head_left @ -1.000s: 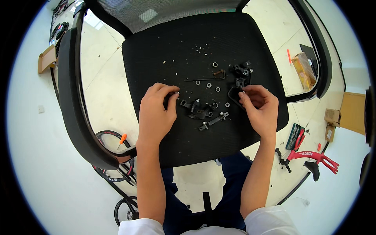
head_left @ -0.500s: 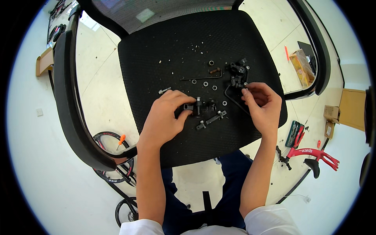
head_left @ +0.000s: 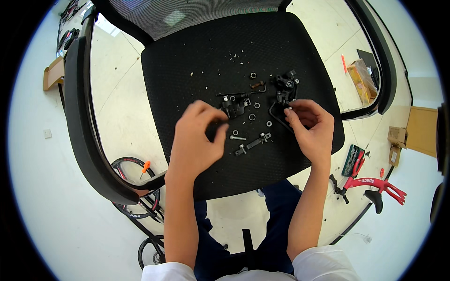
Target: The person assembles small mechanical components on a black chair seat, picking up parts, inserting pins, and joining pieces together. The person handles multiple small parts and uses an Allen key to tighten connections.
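Over the black fabric chair seat, the left hand has lifted, fingers pinched on a small black part (mostly hidden), while the right hand stays pinched on a thin black bent bracket near the right edge.

Bright even daylight, glare on pale floor, sharp centre, strong fisheye bending, black vignette corners

Counts of the hardware on the chair seat

Two hands, left and right; one black chair seat beneath them; between the hands, four small ring washers, one loose bolt and one flat black bracket; just beyond the fingertips, two black clamp assemblies; farther off, several pale specks too small to count.
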Demonstrator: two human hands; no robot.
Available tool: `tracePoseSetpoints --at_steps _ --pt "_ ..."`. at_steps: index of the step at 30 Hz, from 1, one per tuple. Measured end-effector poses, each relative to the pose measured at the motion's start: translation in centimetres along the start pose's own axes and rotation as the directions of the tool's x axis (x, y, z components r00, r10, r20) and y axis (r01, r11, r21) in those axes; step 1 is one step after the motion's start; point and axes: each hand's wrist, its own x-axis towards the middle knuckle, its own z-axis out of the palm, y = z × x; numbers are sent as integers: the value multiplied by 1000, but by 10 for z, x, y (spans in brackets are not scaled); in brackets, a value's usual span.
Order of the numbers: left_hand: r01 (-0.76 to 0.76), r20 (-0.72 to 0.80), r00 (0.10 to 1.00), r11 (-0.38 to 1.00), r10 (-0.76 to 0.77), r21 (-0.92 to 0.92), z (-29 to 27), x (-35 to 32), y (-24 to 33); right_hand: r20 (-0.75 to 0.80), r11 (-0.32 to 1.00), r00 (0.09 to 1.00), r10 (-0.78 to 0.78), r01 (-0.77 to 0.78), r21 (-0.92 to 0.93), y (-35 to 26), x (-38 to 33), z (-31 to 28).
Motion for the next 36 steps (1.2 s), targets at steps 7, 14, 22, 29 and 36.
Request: tracePoseSetpoints --at_steps 7,14,22,29,36 --pt "87 239 969 991 -59 -105 11 -12 -1 164 997 986 2 -16 80 -9 -5 8" --pt "128 194 978 959 -79 -252 6 -7 13 400 984 916 10 -81 159 -12 -12 23" --pt "137 139 986 932 -96 -335 6 -6 14 415 948 907 71 -191 255 -17 -10 19" --pt "116 123 990 904 -70 -412 6 -5 9 440 906 895 77 -247 344 -18 -10 23" --pt "43 88 996 916 -9 -399 7 -5 3 502 905 861 82 -276 325 -16 -12 36"
